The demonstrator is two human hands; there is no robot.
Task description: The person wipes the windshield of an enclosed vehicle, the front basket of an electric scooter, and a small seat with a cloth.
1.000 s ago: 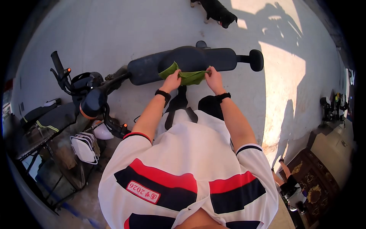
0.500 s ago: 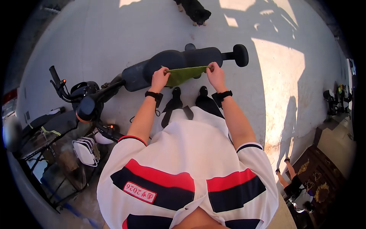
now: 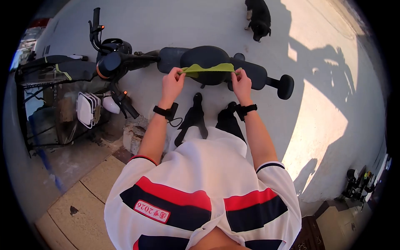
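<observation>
A green cloth [image 3: 210, 68] is stretched between my hands in front of a black electric scooter. My left hand [image 3: 172, 85] pinches its left end, and my right hand [image 3: 241, 84] pinches the right end. The cloth's upper edge ripples, and it looks flipped up rather than hanging. Just behind it lie the scooter's dark seats [image 3: 207, 54], partly covered from view by the cloth. I cannot tell whether the cloth touches them.
Handlebars [image 3: 96, 25] reach out at the left, near a metal-framed cart with a white slatted rack [image 3: 88, 110]. A black dog [image 3: 259, 18] stands beyond the scooter. A rough stone block [image 3: 135, 135] sits left of my legs. Sunlit patches cross the concrete floor.
The view has turned, so the scooter appears further right. The cloth has swung up from hanging below my hands. The dog has moved right in view. A person at lower right is out of sight.
</observation>
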